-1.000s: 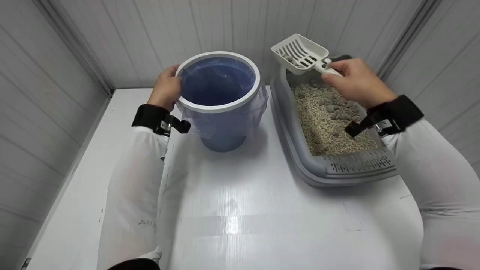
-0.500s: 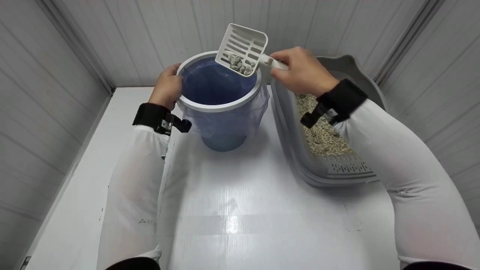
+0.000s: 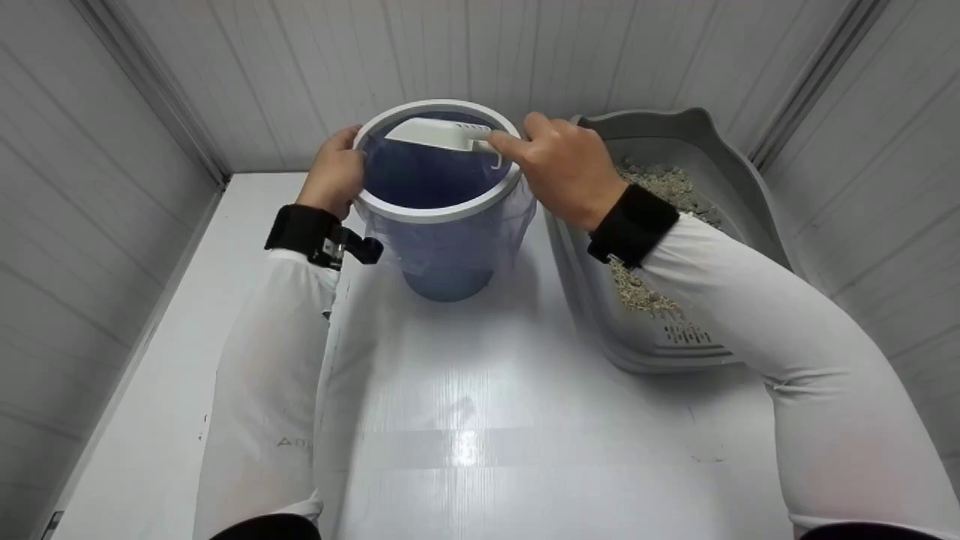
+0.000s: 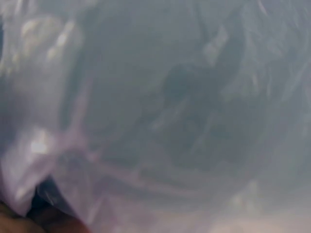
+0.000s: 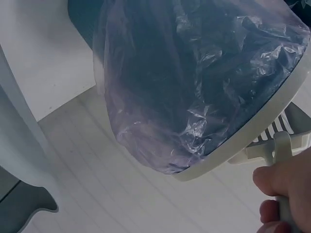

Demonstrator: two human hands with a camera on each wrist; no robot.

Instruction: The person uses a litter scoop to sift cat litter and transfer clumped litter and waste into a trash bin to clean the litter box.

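A blue bin [image 3: 442,247] with a white ring rim [image 3: 435,214] and a clear plastic liner [image 5: 194,82] stands at the back of the white table. My left hand [image 3: 334,176] grips the rim on its left side. My right hand [image 3: 562,169] holds the handle of a white slotted scoop [image 3: 439,133], which is turned over above the bin's mouth. In the right wrist view the scoop's handle [image 5: 282,150] shows between my fingers [image 5: 277,182], just past the rim. The left wrist view is filled by blurred liner plastic [image 4: 155,116].
A grey litter tray [image 3: 675,127] with pale granules [image 3: 660,184] sits right of the bin, partly behind my right forearm. White panelled walls close in the back and both sides. The white tabletop [image 3: 480,420] stretches toward me.
My right hand carried the scoop with its clumps leftward from over the tray to the bin, then tipped it over the opening. The left hand stayed on the rim.
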